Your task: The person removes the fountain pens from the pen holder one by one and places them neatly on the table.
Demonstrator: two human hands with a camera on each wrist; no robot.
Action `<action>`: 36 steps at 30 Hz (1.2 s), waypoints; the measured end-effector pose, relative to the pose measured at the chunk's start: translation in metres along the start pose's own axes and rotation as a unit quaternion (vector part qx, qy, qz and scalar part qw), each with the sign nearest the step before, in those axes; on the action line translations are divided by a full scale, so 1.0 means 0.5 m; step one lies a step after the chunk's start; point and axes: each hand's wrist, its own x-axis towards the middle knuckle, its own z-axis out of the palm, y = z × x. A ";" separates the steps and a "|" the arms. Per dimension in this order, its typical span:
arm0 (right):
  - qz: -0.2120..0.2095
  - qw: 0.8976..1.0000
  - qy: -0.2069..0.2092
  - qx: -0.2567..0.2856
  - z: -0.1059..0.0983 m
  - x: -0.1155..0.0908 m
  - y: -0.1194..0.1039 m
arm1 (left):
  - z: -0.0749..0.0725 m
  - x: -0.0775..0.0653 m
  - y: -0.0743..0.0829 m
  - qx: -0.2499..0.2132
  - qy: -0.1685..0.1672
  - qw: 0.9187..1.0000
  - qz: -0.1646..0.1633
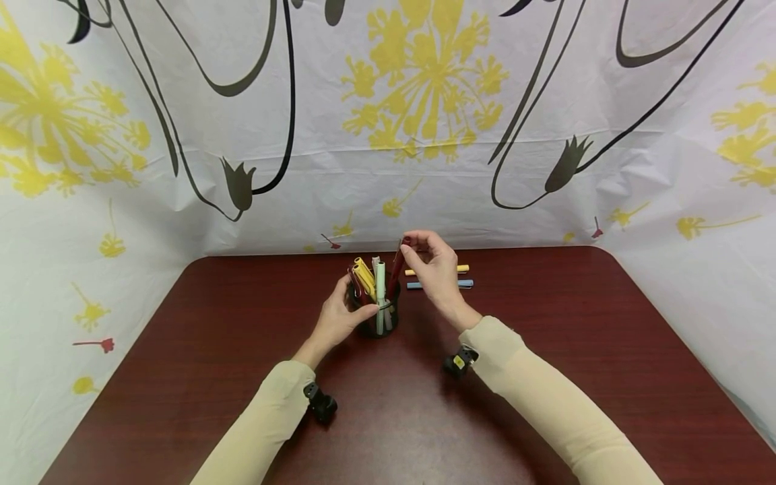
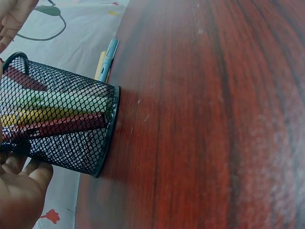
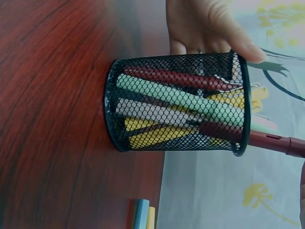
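A black wire-mesh pen cup (image 1: 366,329) stands upright on the table, and my left hand (image 1: 338,315) grips it with the thumb across the near rim and the fingers round the far left side. My right hand (image 1: 438,271) pinches a dark red pen (image 1: 397,268) near its top end, above the cup's right side. In the right wrist view the lower part of this red pen (image 3: 271,140) is inside the cup. Also in the cup are a light green pen (image 1: 380,281), yellow pens (image 1: 365,276), a pale pinkish pen (image 3: 152,111) and another dark red pen (image 3: 176,78).
Right of the cup, a blue pen (image 1: 438,285) and a yellow pen (image 1: 463,268) lie side by side on the dark red wood-grain table (image 1: 242,337). A white patterned sheet (image 1: 315,135) hangs right behind the table's back edge.
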 end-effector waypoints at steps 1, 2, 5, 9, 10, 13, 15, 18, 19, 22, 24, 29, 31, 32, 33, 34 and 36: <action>0.001 1.000 0.004 0.008 -0.001 0.001 0.001 | -0.002 -0.005 0.011 0.000 -0.001 1.000 -0.001; 0.003 1.000 0.008 0.017 -0.002 0.002 0.003 | -0.004 -0.011 0.024 -0.001 -0.003 1.000 -0.002; 0.008 0.999 0.023 0.049 -0.007 0.006 0.023 | -0.009 -0.027 0.058 0.004 -0.008 1.000 0.000; 0.010 0.993 0.053 0.100 -0.015 0.014 0.059 | -0.010 -0.029 0.062 0.006 -0.012 1.000 0.002; 0.011 0.992 0.061 0.112 -0.017 0.015 0.067 | -0.009 -0.025 0.053 0.005 -0.011 1.000 0.002; 0.019 0.986 0.083 0.144 -0.025 0.018 0.073 | -0.004 -0.011 0.021 0.002 -0.009 1.000 -0.002; 0.027 0.982 0.098 0.160 -0.031 0.019 0.076 | -0.002 -0.005 0.006 -0.001 -0.008 1.000 -0.002; 0.044 0.974 0.120 0.186 -0.040 0.021 0.077 | -0.001 -0.003 0.003 0.003 -0.004 1.000 0.000; 0.049 0.972 0.125 0.193 -0.043 0.021 0.077 | -0.001 -0.003 0.002 0.001 -0.003 1.000 -0.001; 0.061 0.965 0.141 0.214 -0.053 0.020 0.077 | -0.001 -0.002 0.002 0.006 -0.003 1.000 -0.002; 0.066 0.960 0.150 0.229 -0.061 0.019 0.075 | 0.000 -0.001 0.003 0.003 -0.005 1.000 -0.004; 0.086 0.946 0.174 0.261 -0.079 0.017 0.078 | 0.000 0.002 0.007 -0.006 -0.008 1.000 -0.009; 0.096 0.941 0.184 0.269 -0.085 0.016 0.080 | 0.000 0.001 0.008 -0.006 -0.008 1.000 -0.008; 0.099 0.938 0.189 0.272 -0.089 0.015 0.081 | 0.000 0.001 0.008 -0.005 -0.008 1.000 -0.006; 0.102 0.936 0.193 0.276 -0.092 0.014 0.082 | 0.000 0.000 0.007 -0.002 -0.008 1.000 -0.005; 0.105 0.934 0.197 0.278 -0.096 0.014 0.083 | 0.000 -0.001 0.007 -0.001 -0.007 1.000 -0.005; 0.111 0.931 0.205 0.279 -0.104 0.012 0.087 | 0.000 -0.001 0.005 0.002 -0.006 1.000 -0.001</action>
